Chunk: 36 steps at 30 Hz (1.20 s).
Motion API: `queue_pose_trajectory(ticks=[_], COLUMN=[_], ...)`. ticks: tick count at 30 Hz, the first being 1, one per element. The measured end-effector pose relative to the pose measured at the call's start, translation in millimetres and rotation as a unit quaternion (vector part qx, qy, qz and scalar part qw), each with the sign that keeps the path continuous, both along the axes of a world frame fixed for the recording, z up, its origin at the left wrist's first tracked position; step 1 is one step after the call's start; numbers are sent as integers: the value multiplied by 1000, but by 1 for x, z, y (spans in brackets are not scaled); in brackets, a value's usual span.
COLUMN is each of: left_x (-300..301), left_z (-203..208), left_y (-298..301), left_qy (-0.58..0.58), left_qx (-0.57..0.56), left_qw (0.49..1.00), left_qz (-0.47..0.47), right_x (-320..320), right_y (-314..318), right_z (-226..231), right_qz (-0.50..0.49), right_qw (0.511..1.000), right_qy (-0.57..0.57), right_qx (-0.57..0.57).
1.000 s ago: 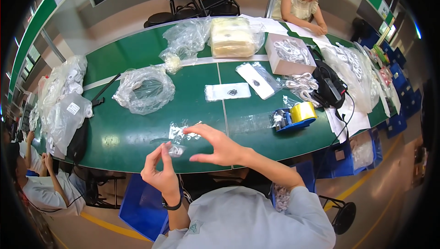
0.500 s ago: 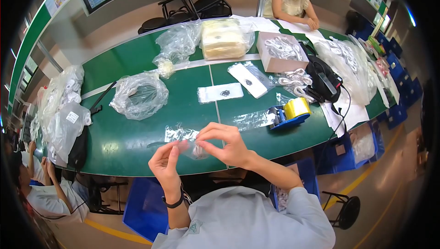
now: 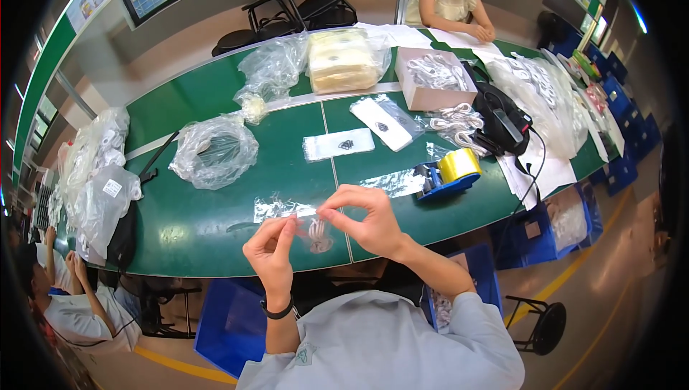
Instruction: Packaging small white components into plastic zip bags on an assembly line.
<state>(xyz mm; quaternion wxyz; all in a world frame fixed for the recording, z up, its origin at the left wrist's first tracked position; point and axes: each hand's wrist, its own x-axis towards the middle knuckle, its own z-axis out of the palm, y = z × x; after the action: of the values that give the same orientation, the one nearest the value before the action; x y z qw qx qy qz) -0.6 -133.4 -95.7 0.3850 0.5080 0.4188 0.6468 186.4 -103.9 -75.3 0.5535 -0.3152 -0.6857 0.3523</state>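
The left hand is pinching the upper left of a small clear plastic bag, thumb and fingertips drawn together; the right hand is pinching its upper right likewise. The bag, seemingly containing a white coiled cable, is hanging above the workbench's near edge, around mid-length. Should either pinch be slipping on the slick film, the bag could be falling past that edge; uneven pulling could be tearing it. Along the green workbench, a heap of plastic bags is crowding the left end, a ring of crumpled clear film is lying further in, a white pouch is resting near the centre, and a blue tape dispenser is standing right of it. In the room, stools are standing behind the far edge, and a co-worker is sitting at its right part.
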Motion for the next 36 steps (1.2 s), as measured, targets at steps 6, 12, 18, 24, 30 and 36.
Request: queue_pose_trajectory(ticks=[6,12,18,24,30,36], left_x=[7,17,20,6,8,8], left_z=[14,30,40,50,63,73], left_y=[5,9,10,12,12,13], left_qy=[14,62,101,124,91,119], left_qx=[-11,26,95,196,268,314], left_qw=[998,996,990,962,938,914], left_qz=[-58,-57,-36,-144,-200,-227], right_x=[12,22,40,47,55,57], right_y=[-3,-7,-15,-21,-23,-23], right_z=[12,23,34,42,52,56], right_qz=[2,-33,-3,36,118,153], right_qw=[1000,999,1000,995,986,978], right_qy=[15,31,-3,12,18,26], right_qx=[-19,-4,-13,92,117,141])
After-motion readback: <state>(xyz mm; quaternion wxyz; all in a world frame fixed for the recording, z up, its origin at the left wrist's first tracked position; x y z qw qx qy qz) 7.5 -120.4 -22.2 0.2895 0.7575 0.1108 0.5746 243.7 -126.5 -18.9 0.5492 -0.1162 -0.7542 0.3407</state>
